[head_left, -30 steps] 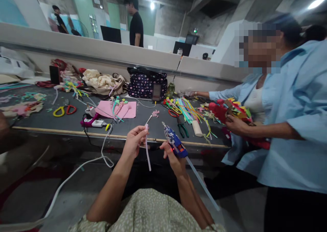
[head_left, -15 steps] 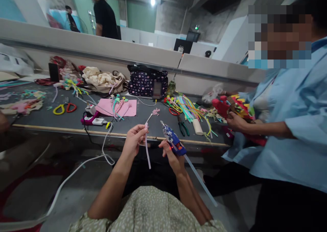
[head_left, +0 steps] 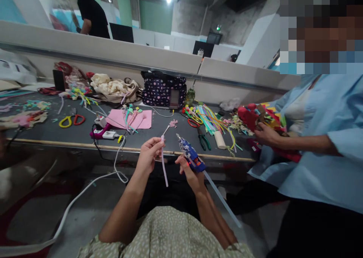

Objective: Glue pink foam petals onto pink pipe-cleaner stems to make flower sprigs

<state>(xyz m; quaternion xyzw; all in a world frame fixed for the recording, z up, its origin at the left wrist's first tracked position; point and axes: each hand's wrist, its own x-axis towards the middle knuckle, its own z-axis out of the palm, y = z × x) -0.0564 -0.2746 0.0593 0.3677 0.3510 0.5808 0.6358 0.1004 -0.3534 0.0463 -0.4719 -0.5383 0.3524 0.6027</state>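
Observation:
My left hand [head_left: 150, 154] pinches a thin pale lilac strip [head_left: 164, 171] that hangs down below the fingers. From its upper end a slim pale stem points up toward a small heap of pink bits [head_left: 173, 123] on the table; whether they touch I cannot tell. My right hand [head_left: 191, 171] is wrapped round a blue hot glue gun [head_left: 191, 156], its nozzle up and to the left, a little right of the strip and apart from it. A long translucent glue stick [head_left: 222, 199] sticks out of the gun's back end.
On the dark table [head_left: 159, 137] lie a pink sheet [head_left: 113, 118] with coloured stems, a power strip [head_left: 103, 132], scissors [head_left: 72, 121], pliers [head_left: 203, 140] and a bundle of coloured strips [head_left: 210, 118]. A polka-dot bag [head_left: 163, 89] stands behind. At right, a co-worker in blue [head_left: 323, 137] holds colourful pieces.
My right hand and the glue gun have shifted very slightly left. My left hand keeps its hold on the strip. In the background, a person in black has moved left.

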